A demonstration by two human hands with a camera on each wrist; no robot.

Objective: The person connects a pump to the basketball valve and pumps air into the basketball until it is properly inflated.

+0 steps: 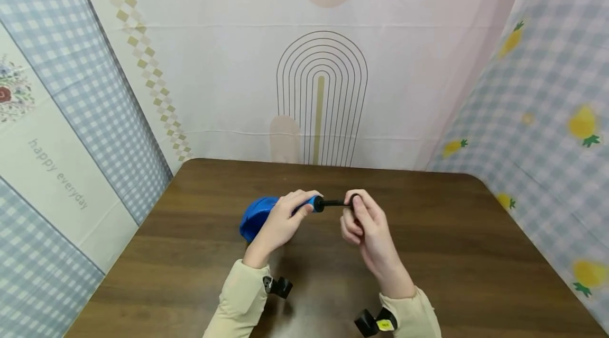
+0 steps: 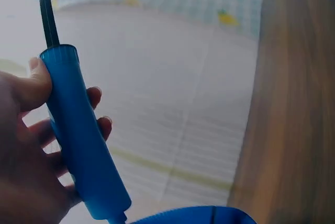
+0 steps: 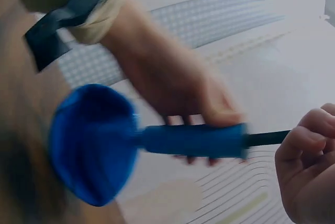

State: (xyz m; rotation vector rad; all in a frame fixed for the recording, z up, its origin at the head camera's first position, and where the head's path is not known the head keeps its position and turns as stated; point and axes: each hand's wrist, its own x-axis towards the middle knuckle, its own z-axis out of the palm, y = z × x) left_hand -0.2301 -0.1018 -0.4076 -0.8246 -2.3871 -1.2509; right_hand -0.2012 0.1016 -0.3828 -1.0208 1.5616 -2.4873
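Note:
A blue hand pump (image 2: 86, 130) with a black plunger rod (image 3: 267, 138) is held in the air above the table. My left hand (image 1: 284, 217) grips its barrel, the thumb along one side and the fingers round the other. The rod stands drawn out of the barrel. My right hand (image 1: 368, 227) holds the small black handle (image 1: 353, 201) at the rod's end. At the pump's other end, its narrow tip meets a blue, caved-in ball-like thing (image 3: 94, 145), hollow on one side. In the head view the left hand hides most of the barrel.
The brown wooden table (image 1: 190, 264) spreads under both hands. A pale patterned cloth (image 1: 228, 79) hangs behind it, and checked cloths (image 1: 537, 131) hang at the sides. Each wrist wears a small black camera (image 1: 366, 322) over a light sleeve.

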